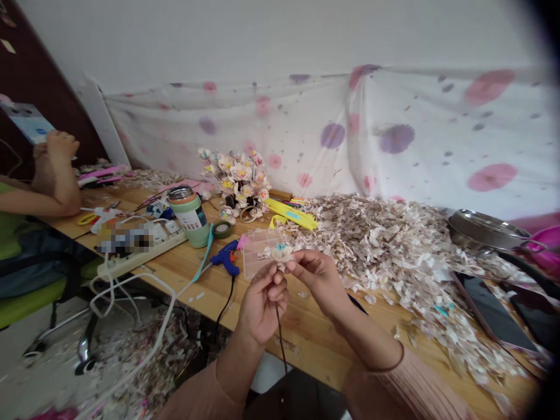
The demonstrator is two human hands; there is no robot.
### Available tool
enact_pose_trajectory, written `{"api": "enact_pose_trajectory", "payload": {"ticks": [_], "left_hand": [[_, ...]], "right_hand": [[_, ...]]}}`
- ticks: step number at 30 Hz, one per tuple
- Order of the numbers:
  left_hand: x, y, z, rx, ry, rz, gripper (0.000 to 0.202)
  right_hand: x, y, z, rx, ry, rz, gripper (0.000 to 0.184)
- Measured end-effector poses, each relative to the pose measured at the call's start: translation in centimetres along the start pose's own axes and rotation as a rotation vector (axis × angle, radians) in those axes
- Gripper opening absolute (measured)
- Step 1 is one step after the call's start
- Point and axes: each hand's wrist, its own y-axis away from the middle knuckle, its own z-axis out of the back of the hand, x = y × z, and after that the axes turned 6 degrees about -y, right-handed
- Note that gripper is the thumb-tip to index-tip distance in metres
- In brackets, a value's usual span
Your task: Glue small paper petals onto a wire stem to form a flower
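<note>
My left hand (261,303) is closed around a thin dark wire stem (280,338) that hangs down below it. At the top of the stem sits a small cream paper flower (281,252), and my right hand (315,274) pinches its petals from the right. Both hands are held above the front edge of the wooden table (227,286). Just behind the flower lies a clear plastic compartment box (260,248). A blue glue gun (226,258) rests on the table to the left of my hands.
A large heap of pale paper scraps (394,245) covers the table's right half. A finished flower bouquet (238,178), green flask (190,216), tape roll (222,229), power strip (135,256), metal bowl (485,230) and two phones (494,309) stand around. Another person's arm (52,186) is at far left.
</note>
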Motion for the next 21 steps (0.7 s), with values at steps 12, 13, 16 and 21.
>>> {"api": "enact_pose_trajectory", "payload": {"ticks": [12,13,16,21], "left_hand": [[0.7,0.0,0.13,-0.048,-0.019,-0.064,0.019],[0.73,-0.01,0.11,-0.051,-0.017,-0.07,0.02],[0.77,-0.02,0.0,-0.07,-0.019,-0.08,0.017],[0.73,-0.16,0.01,-0.098,-0.052,-0.108,0.009]], "right_hand": [[0.25,-0.07,0.26,-0.114,-0.047,0.0,0.022],[0.32,-0.05,0.26,-0.12,-0.062,0.002,0.023],[0.5,-0.02,0.27,-0.134,-0.09,0.011,0.024],[0.61,-0.11,0.48,-0.157,-0.045,0.066,0.014]]}}
